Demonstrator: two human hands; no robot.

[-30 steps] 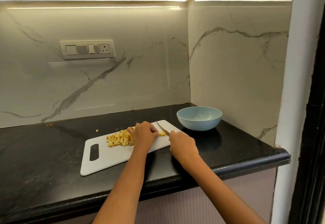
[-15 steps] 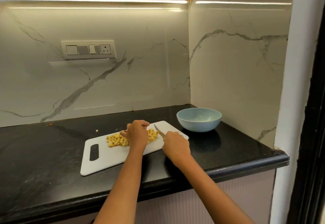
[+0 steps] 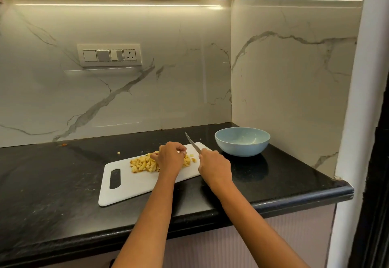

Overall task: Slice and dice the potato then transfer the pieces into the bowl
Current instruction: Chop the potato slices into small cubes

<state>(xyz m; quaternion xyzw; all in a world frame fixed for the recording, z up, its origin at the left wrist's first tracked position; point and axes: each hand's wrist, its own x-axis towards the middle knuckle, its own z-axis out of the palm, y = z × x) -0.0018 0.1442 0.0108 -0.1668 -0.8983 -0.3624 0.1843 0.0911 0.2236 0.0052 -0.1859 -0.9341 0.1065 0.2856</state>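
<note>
Your left hand (image 3: 170, 156) curls over the diced potato (image 3: 145, 164) on the white cutting board (image 3: 134, 185), gathering the heap; whether it grips any pieces is hidden. Your right hand (image 3: 213, 164) grips the knife (image 3: 192, 143), tip raised toward the wall. The empty blue bowl (image 3: 242, 141) sits on the surface just right of the board, nearer your right hand. Half a second ago the blade lay lower, beside the pieces.

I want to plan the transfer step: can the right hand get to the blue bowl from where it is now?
Probably yes. The right hand, gripping the knife, is beside the blue bowl, with only bare countertop between them.
</note>
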